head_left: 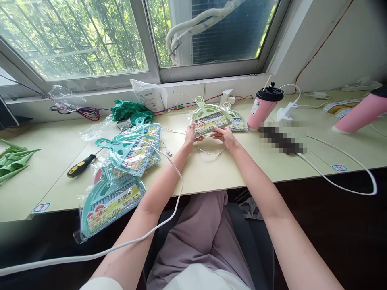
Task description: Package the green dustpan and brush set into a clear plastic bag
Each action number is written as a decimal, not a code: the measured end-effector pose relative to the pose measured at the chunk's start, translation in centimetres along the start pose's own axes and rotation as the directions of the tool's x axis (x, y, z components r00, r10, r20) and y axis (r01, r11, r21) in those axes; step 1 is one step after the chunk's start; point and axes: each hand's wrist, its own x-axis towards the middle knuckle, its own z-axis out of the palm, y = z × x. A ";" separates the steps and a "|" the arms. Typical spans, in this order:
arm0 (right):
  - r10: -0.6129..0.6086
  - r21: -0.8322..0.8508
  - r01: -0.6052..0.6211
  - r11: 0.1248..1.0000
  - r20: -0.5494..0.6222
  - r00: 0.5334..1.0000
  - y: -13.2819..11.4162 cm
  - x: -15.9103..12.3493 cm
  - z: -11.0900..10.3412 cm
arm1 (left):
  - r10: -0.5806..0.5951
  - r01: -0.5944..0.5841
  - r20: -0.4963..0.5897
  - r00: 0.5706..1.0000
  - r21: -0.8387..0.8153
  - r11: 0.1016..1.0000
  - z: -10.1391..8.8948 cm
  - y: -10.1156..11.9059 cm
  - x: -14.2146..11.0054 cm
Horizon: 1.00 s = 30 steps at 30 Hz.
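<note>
Both my hands are on a light green mini dustpan and brush set (208,114) in clear plastic, with a printed label along its front. My left hand (191,136) grips its lower left corner, and my right hand (225,136) holds the lower right edge with fingers curled underneath. Just behind and to the right lies a second light green set (237,121). To the left of my forearm is a pile of wrapped turquoise dustpan sets (133,149); the lowest turquoise set (111,205) juts over the table's front edge.
A yellow-black screwdriver (81,166) lies left of the pile, beneath a green crumpled bag (133,112). A pink cup (266,105) with a black lid stands to the right. White cables (169,213) cross my left arm and the table (208,173). Green leaves (13,159) lie far left.
</note>
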 end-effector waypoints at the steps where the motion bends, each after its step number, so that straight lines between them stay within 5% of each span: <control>1: 0.001 0.022 0.000 1.000 -0.044 0.999 -0.1 0.2 -0.2 | -0.005 0.006 0.022 1.000 -0.010 1.000 -0.1 0.1 0.1; 10: 0.065 0.120 -0.021 0.993 -0.374 0.925 -1.6 1.9 -3.4 | 0.003 -0.003 -0.007 1.000 -0.032 0.999 -2.1 0.2 1.1; 15: 0.058 0.076 -0.028 0.997 -0.441 0.895 -1.2 2.5 -5.0 | -0.037 0.038 -0.016 0.999 0.019 0.999 -2.1 0.3 1.3; 18: -0.011 -0.143 -0.060 0.988 -0.452 0.892 -0.7 2.7 -5.5 | -0.041 0.041 0.009 0.999 0.061 0.997 -1.9 0.4 0.8; 22: -0.100 -0.480 -0.149 0.865 -0.455 0.885 -0.2 2.7 -5.9 | -0.030 0.026 0.039 0.999 0.106 0.994 -1.8 0.6 0.3; 26: -0.228 -0.640 -0.123 0.759 -0.438 0.870 -0.3 2.4 -5.6 | 0.029 -0.042 0.068 0.997 0.202 0.979 -1.8 0.5 0.2; 30: -0.375 -0.770 -0.080 0.633 -0.395 0.838 -0.5 2.2 -5.0 | 0.169 -0.201 0.111 0.979 0.492 0.847 -1.5 -0.3 -0.1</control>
